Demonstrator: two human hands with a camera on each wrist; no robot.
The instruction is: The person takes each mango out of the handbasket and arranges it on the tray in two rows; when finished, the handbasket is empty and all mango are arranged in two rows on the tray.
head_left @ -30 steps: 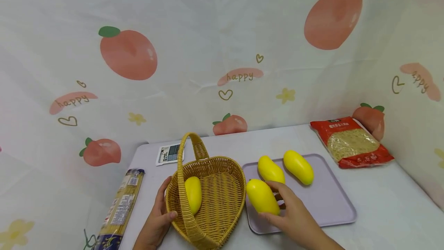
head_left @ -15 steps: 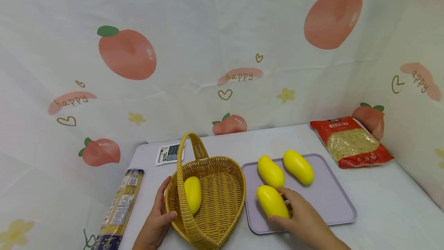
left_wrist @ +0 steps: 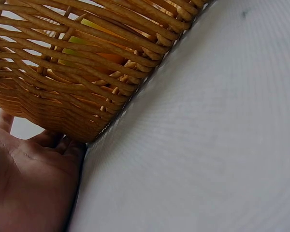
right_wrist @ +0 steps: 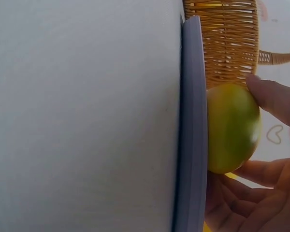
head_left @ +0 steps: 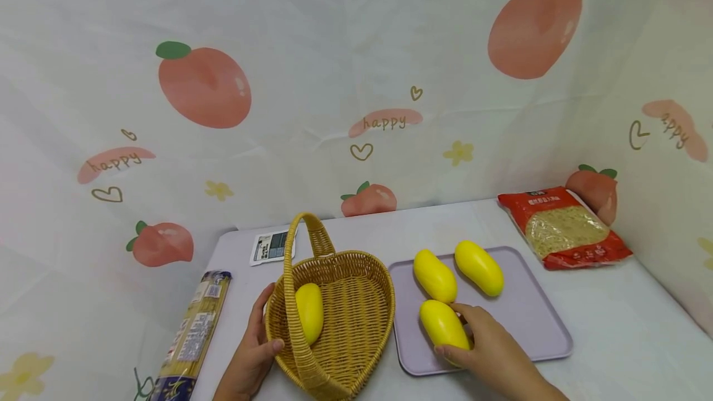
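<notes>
A heart-shaped wicker basket (head_left: 356, 314) with a tall handle stands before me, one yellow mango (head_left: 310, 313) lying inside its left part. My left hand (head_left: 252, 351) holds the basket's left side, thumb near the rim; the left wrist view shows this hand (left_wrist: 36, 179) low against the woven wall. To the right, my right hand (head_left: 490, 351) grips a mango (head_left: 444, 325) at the near left of the lilac tray (head_left: 535, 327). In the right wrist view that mango (right_wrist: 233, 128) sits against the tray, between thumb and fingers. Two more mangoes, one nearer (head_left: 434, 275) and one farther right (head_left: 479, 268), lie on the tray.
A red bag of dried food (head_left: 565, 228) lies at the back right. At the left is a long pack of noodles (head_left: 192, 333), and a small white packet (head_left: 271, 247) lies behind the basket. A patterned cloth (head_left: 312, 110) hangs behind the white table.
My right hand has moved right and lowered with the mango, from beside the basket's rim down onto the tray. The left hand and the basket have stayed in place.
</notes>
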